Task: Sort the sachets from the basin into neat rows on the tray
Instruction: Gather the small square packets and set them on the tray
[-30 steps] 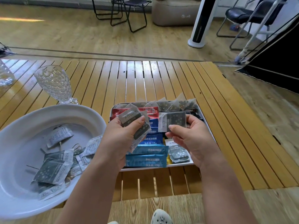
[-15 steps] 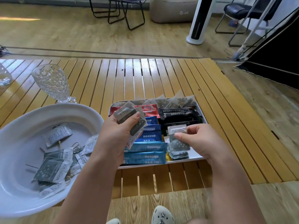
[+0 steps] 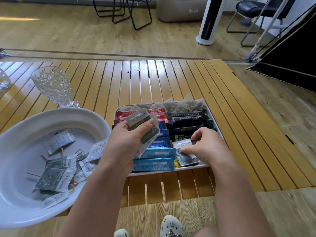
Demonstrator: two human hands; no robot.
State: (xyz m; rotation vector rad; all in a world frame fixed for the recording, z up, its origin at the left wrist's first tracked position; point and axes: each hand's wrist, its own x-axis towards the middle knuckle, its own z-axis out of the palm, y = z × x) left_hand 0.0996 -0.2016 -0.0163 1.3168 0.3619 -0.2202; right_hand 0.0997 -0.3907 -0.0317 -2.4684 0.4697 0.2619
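Note:
The white basin sits at the left with several grey and white sachets lying loose in it. The tray holds rows of red, blue and black sachets, with tea bags along its far edge. My left hand hovers over the tray's left side, gripping a fan of grey sachets. My right hand is low over the tray's near right corner, its fingertips pressing a grey and white sachet onto a small stack there.
A cut-glass goblet stands behind the basin, and part of another glass shows at the left edge. The slatted wooden table ends just right of the tray. My shoes show below the table edge.
My right hand has carried a grey sachet from mid-air down to the stack at the tray's near right corner. The left hand stays put with its bunch of sachets.

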